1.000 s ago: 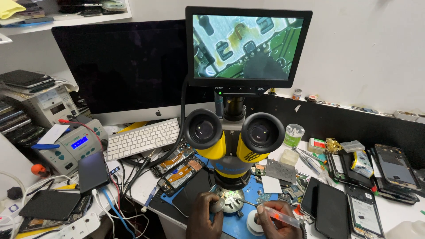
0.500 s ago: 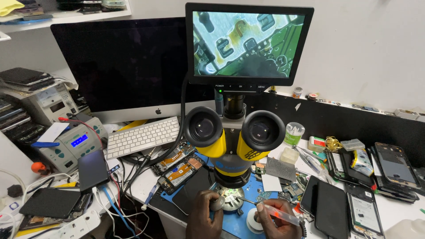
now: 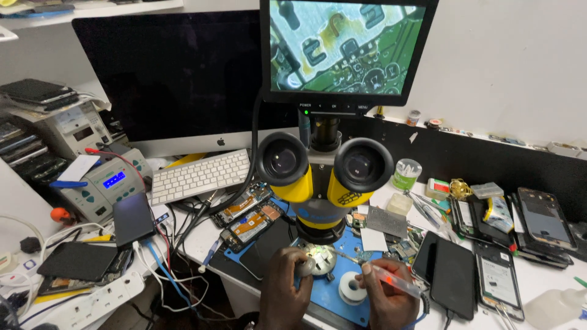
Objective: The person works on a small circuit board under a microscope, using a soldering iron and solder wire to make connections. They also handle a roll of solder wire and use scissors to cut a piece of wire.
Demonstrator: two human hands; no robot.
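A yellow and black stereo microscope (image 3: 324, 177) stands over a blue work mat (image 3: 333, 293). Under its lit lens lies a small circuit board (image 3: 319, 256). My left hand (image 3: 284, 287) rests at the board's left side, its fingers closed on the grey round holder there. My right hand (image 3: 385, 296) grips a pen-shaped soldering tool (image 3: 391, 280) with a red mark, whose thin tip points left at the board. The small monitor (image 3: 345, 49) above shows the enlarged green board with metal parts.
A large dark computer screen (image 3: 171, 79) and a white keyboard (image 3: 199, 176) stand at the back left. Opened phones (image 3: 247, 220) lie left of the mat, more phones (image 3: 495, 244) at the right. A white solder reel (image 3: 353, 288) sits on the mat. Cables hang off the front edge.
The view has tilted down and moved a little closer. Both hands stay at the board under the microscope, and the enlarged picture on the monitor has shifted slightly.
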